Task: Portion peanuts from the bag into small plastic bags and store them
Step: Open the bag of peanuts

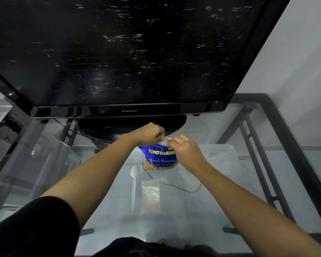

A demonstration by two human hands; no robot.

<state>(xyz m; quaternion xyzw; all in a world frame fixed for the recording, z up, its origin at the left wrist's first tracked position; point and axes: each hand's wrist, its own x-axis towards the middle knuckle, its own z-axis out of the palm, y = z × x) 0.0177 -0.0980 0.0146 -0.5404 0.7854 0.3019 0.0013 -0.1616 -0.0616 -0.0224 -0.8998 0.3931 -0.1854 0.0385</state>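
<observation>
1. The blue peanut bag [160,157] stands upright on the glass worktop [202,210], just in front of the television's round base [100,127].
2. Both hands pinch the bag's clear top edge: the left hand [151,133] with fingers curled on the far left of the seal, the right hand [185,149] curled on the near right.
3. The step looks like tearing or pulling the top open. Best to keep the pinches close together and high on the seal, and to part them slowly with the bag's bottom on the worktop, so no peanuts spill.
4. A white plastic spoon [133,184] and a small stack of plastic bags [150,195] lie nearer the person, ready for portioning.
5. The right hand covers part of the label and the seal, so I cannot tell whether the top is already open.
6. A pale, clear container [219,156] to the right is hard to make out through the glare.
</observation>
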